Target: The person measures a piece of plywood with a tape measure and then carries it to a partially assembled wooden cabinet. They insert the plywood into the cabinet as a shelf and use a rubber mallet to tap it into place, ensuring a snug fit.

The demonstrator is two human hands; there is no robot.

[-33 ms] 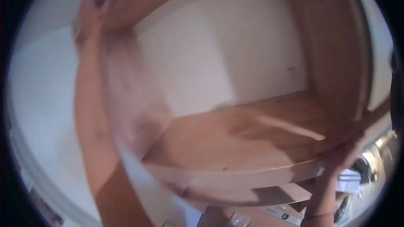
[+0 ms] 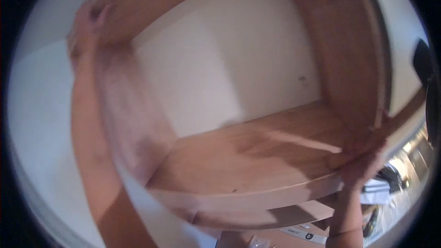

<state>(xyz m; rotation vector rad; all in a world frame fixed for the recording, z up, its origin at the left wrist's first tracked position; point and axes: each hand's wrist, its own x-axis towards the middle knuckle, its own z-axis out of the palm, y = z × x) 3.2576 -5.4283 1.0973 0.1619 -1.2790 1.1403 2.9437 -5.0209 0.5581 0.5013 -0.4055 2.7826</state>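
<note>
A large open-fronted wooden box frame [image 2: 193, 193], reddish brown, fills the middle of the view, slightly tilted. A pale, flat surface [image 2: 193, 73] shows inside it. At the upper left, my left hand [image 2: 87, 27] is closed around the frame's left side near the top corner, with the arm stretched up along that side. My right hand [image 2: 363, 165] grips the lower right corner, where the bottom board meets the right side; some of its fingers are hidden or blurred. Shadows fall across the bottom board.
Left of the frame stands a pale wall [image 2: 41, 110]. Below the frame lies a brown surface [image 2: 234, 239] with a clear plastic bag [image 2: 259, 242] and a white curved strip [image 2: 298, 234]. White papers [image 2: 375, 192] and cluttered items are at the lower right. A dark object [image 2: 421, 62] juts in at the right edge.
In the view, the frame and both hands have shifted slightly left, mostly also downward. Both hands keep the same hold. More of the dark object shows at the right edge.
</note>
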